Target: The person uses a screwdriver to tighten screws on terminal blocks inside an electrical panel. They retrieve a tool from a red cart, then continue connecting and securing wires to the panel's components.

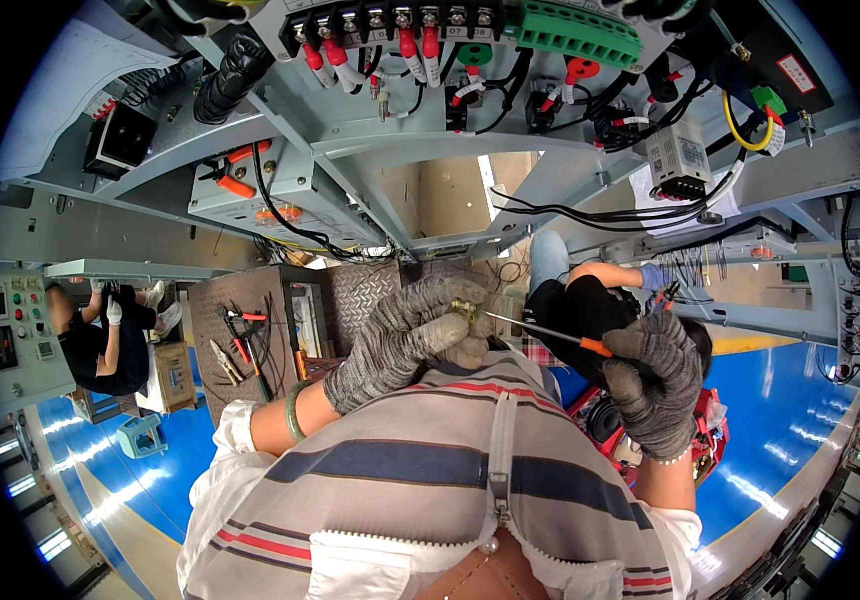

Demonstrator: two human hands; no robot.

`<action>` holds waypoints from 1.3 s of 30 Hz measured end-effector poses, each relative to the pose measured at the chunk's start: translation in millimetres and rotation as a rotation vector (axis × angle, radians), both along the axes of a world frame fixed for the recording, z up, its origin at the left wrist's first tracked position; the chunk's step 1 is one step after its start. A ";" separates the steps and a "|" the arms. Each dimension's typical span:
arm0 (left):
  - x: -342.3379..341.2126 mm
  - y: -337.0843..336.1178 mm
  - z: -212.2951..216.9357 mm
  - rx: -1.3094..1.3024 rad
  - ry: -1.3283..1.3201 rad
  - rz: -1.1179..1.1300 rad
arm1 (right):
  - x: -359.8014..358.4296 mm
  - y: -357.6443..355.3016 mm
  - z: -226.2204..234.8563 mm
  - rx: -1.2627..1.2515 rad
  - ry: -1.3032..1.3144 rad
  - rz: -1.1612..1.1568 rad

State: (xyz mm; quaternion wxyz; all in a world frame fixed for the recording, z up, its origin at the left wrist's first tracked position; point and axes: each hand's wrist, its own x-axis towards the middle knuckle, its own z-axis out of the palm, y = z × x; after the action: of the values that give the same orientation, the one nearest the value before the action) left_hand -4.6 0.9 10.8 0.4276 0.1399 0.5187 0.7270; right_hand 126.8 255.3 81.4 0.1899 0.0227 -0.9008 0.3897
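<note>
My left hand (pixel 395 340), in a grey knitted glove, pinches a small yellowish-green, brass-looking fitting (pixel 466 307) between thumb and fingers, in front of my chest. My right hand (pixel 658 380), gloved alike, is closed around a screwdriver (pixel 542 329) with an orange handle end and a thin metal shaft. The shaft points left, and its tip is at or just beside the fitting; whether they touch I cannot tell. Much of the screwdriver's handle is hidden inside my right glove.
Above my hands runs a grey cabinet frame with a black terminal strip (pixel 400 28), a green terminal block (pixel 580 32) and hanging black cables (pixel 600 212). Pliers and other tools lie on a dark bench (pixel 212 300) at left. A person (pixel 590 310) crouches close at right, near a red toolbox (pixel 715 440).
</note>
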 end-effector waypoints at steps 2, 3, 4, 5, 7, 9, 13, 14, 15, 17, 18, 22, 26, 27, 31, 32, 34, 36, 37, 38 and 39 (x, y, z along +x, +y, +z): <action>-0.6 -0.1 -0.4 -0.016 0.014 -0.027 | -1.6 -1.0 -0.9 -0.002 0.019 0.008; -0.9 -0.2 -0.4 -0.011 0.034 -0.035 | -2.4 -1.3 -1.3 -0.009 0.027 0.013; -1.0 -0.4 -0.3 -0.021 0.015 -0.041 | -3.1 -1.4 -1.6 -0.015 0.035 0.019; -1.0 -0.4 0.1 -0.018 0.009 -0.042 | -3.7 -1.5 -1.8 -0.014 0.039 0.017; -0.8 -0.5 1.4 -0.017 -0.004 -0.044 | -4.6 -1.6 -1.9 -0.006 0.037 0.031; -0.5 -0.2 3.4 0.001 -0.012 -0.044 | -5.2 -1.7 -1.8 0.007 0.033 0.023; -0.1 -0.1 6.1 -0.071 0.113 -0.027 | -5.1 -2.5 -1.5 0.022 0.018 0.000; 0.1 -0.3 5.9 -0.080 0.128 -0.032 | -4.6 -2.8 -1.6 0.024 0.013 0.001; 0.2 -0.7 5.7 -0.091 0.171 -0.039 | -3.8 -3.2 -1.3 0.073 0.009 0.006; 0.9 -1.4 3.6 -0.090 0.135 -0.051 | -1.5 -4.0 -1.2 0.169 -0.020 -0.005; 1.5 -1.6 2.2 -0.082 0.122 -0.048 | 0.0 -4.5 -1.3 0.164 -0.034 -0.001; 5.6 -1.3 -3.9 0.032 0.037 -0.041 | 5.4 -5.5 -2.2 0.138 -0.127 -0.022; 9.4 -0.1 -7.2 0.071 0.021 -0.019 | 5.7 -3.3 -3.2 0.199 -0.063 -0.013; 10.1 0.1 -7.6 0.096 0.003 -0.016 | 5.3 -2.9 -3.1 0.173 -0.043 0.012; 10.7 1.5 -9.9 0.091 0.052 -0.004 | 4.0 -2.6 -2.3 0.119 -0.096 0.010; 10.0 2.3 -10.7 0.099 0.068 0.005 | 3.9 -2.9 -2.4 0.110 -0.098 0.009; 7.9 4.3 -11.9 0.066 0.171 0.016 | 5.0 -3.5 -3.2 0.029 -0.148 -0.003; 5.8 6.0 -11.9 -0.007 0.357 0.028 | 7.9 -3.5 -5.1 -0.033 -0.224 -0.022; 5.4 6.6 -11.3 -0.030 0.339 0.018 | 9.8 -2.9 -6.3 -0.060 -0.279 -0.037; 5.2 6.9 -10.3 -0.042 0.338 0.018 | 12.1 -2.0 -7.8 -0.061 -0.344 -0.059; 5.5 7.1 -8.9 -0.054 0.339 0.016 | 14.0 -0.8 -9.5 -0.131 -0.357 -0.058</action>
State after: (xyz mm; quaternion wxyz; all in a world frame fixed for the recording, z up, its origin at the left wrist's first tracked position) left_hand 0.9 8.0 1.9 0.3318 0.2448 0.6036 0.6824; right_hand 140.8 254.5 71.9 0.0394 -0.0853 -0.8932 0.4398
